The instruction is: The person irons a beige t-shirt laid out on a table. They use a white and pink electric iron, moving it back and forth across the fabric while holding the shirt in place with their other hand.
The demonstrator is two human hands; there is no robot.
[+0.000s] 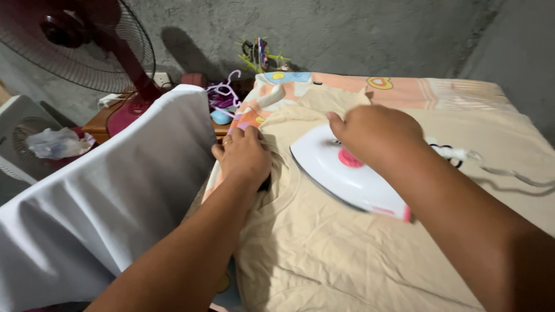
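Far left of the frame there's a white cloth (104, 208) draped beside a red fan (75, 46). Centre-left, the left hand (244, 155) presses its fingers flat on the collar of a beige shirt (324, 254) spread over the worktop (462, 92). Right of centre, the right hand (376, 134) grips a white iron (341, 173) resting on the shirt.

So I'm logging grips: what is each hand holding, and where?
Right hand grips the white iron by its top handle; left hand presses the beige shirt near its collar.
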